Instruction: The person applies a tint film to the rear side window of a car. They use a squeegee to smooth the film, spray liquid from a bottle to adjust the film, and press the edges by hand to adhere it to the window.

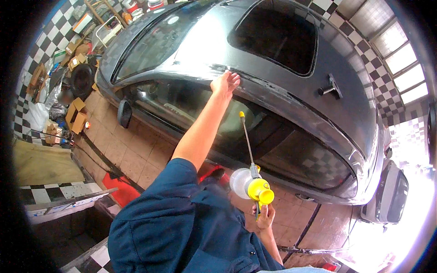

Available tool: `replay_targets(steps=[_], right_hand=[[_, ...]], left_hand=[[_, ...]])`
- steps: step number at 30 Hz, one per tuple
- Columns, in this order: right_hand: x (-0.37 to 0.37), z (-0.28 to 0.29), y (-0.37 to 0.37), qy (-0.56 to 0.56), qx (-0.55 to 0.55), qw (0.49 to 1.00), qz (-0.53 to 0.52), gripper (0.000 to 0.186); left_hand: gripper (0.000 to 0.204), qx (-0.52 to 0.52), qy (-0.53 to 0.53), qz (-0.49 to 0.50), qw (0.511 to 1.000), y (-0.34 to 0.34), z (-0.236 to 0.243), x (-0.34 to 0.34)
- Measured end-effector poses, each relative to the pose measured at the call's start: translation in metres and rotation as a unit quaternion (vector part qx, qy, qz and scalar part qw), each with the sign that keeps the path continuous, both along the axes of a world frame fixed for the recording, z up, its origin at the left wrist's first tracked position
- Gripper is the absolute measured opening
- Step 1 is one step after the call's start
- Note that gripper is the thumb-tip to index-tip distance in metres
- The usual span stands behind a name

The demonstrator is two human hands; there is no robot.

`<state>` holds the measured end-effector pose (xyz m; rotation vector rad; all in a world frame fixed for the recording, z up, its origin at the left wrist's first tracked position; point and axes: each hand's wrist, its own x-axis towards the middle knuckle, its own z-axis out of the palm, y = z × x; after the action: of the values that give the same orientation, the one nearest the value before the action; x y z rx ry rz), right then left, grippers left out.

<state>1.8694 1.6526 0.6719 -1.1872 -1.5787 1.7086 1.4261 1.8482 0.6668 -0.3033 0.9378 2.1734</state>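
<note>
My left hand [225,84] reaches to the roof edge of a dark grey car [200,59], its fingers curled together against the edge. Whatever may be pinched in them is too small to make out. Wet-looking, wrinkled glossy streaks run along the roof edge on both sides of that hand. Low on the right, my right hand [265,217] is closed around the handle of a pump spray bottle [260,190] with a yellow top and a clear body. Its long thin metal wand, tipped in yellow, points up toward the side window [182,104].
On the roof lies a black squeegee-like tool [330,87], near the dark sunroof [277,34]. Cardboard boxes [76,116], a tyre [83,81] and clutter line the left wall. A red mat [119,189] lies on the tiled floor. Another vehicle [387,193] stands at the bright right side.
</note>
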Motion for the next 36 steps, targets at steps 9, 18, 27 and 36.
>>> replay_targets(steps=[9, 18, 27, 36], right_hand=[[0.024, 0.022, 0.002, 0.069, -0.069, 0.993, -0.065, 0.048], [0.041, 0.013, -0.002, 0.037, -0.074, 0.992, -0.096, 0.045], [0.061, 0.001, -0.007, 0.023, -0.084, 0.990, -0.109, 0.040], [0.074, 0.010, -0.009, 0.019, -0.065, 0.990, -0.125, 0.037]], left_hand=[[0.017, -0.063, 0.086, -0.003, 0.994, -0.012, -0.004, 0.014], [0.028, -0.107, 0.116, -0.012, 0.987, -0.025, -0.012, 0.025], [0.029, -0.126, 0.144, -0.043, 0.981, -0.052, -0.041, 0.037], [0.034, -0.417, 0.481, 0.191, 0.747, -0.091, -0.050, 0.062]])
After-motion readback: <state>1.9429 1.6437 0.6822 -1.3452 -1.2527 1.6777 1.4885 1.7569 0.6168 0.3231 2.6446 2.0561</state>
